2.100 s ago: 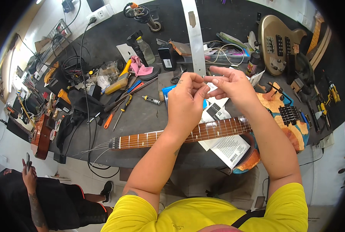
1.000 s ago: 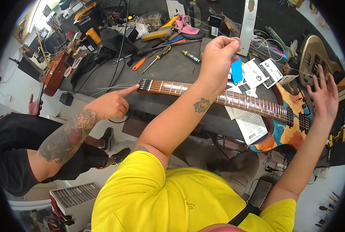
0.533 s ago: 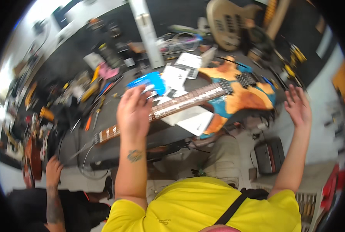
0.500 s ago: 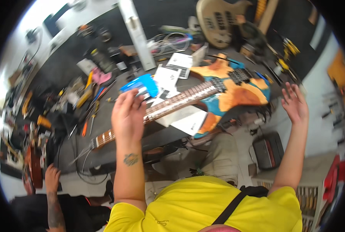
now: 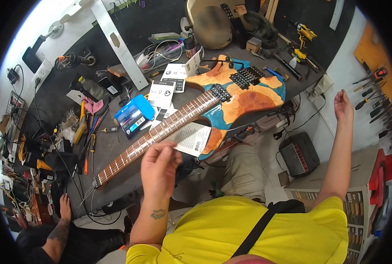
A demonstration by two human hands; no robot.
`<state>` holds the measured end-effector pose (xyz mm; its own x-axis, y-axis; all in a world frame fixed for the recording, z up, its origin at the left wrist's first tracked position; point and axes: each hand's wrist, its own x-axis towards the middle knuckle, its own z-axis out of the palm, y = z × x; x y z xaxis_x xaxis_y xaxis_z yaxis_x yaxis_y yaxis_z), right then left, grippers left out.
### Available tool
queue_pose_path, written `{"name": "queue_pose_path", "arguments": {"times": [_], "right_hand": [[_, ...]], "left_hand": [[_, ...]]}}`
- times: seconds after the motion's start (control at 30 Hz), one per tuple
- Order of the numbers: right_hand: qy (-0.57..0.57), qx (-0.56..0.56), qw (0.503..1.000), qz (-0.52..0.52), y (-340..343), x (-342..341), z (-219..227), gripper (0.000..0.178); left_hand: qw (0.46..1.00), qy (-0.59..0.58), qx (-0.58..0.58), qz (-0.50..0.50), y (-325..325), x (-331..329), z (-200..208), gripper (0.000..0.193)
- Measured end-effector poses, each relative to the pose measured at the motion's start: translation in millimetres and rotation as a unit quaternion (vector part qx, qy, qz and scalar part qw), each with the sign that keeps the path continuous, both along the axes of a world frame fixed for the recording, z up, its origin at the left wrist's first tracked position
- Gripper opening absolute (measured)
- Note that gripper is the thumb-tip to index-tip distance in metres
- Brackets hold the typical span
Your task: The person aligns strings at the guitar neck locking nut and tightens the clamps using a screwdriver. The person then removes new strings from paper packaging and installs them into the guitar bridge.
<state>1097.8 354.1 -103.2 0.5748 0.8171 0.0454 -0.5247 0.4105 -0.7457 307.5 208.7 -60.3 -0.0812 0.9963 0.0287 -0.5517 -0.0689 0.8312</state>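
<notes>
An electric guitar with an orange wood and blue resin body [image 5: 257, 94] lies slantwise on the dark workbench [image 5: 130, 13]. Its fretted neck [image 5: 161, 131] runs down-left to the headstock end [image 5: 96, 180]. My left hand [image 5: 160, 166] hovers just in front of the neck's middle, thumb and fingers pinched together; I see nothing between them. My right hand [image 5: 343, 105] is raised far out to the right, off the bench, fingers loose and holding nothing visible. A printed paper sheet [image 5: 191, 138] lies under the neck beside my left hand.
A blue box [image 5: 134, 115] and white paper packets [image 5: 163, 92] lie behind the neck. Screwdrivers and pliers [image 5: 88, 145] crowd the bench's left. Another person's hand [image 5: 65, 206] rests at the lower left. A small amplifier [image 5: 299, 154] stands on the floor; a yellow drill [image 5: 306, 33] lies at the back.
My hands went from pinching together over the guitar to wide apart. Since then my left hand has drawn back off the neck toward me; my right hand stays out to the right.
</notes>
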Motion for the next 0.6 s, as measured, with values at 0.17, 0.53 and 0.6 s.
{"name": "queue_pose_path", "arguments": {"times": [0.17,0.53,0.6], "right_hand": [[-0.012,0.03,0.997,-0.075,32.8,31.8,37.7,0.025],[-0.091,0.085,0.988,-0.095,54.2,-30.0,174.7,0.012],[-0.053,0.071,0.987,-0.134,41.1,-28.5,195.7,0.01]], "left_hand": [[0.995,0.02,-0.05,-0.081,-26.4,16.9,-15.9,0.011],[0.95,0.019,-0.215,-0.224,-76.0,25.4,-48.0,0.004],[0.946,-0.001,-0.263,-0.192,-73.9,22.2,-61.4,0.004]]}}
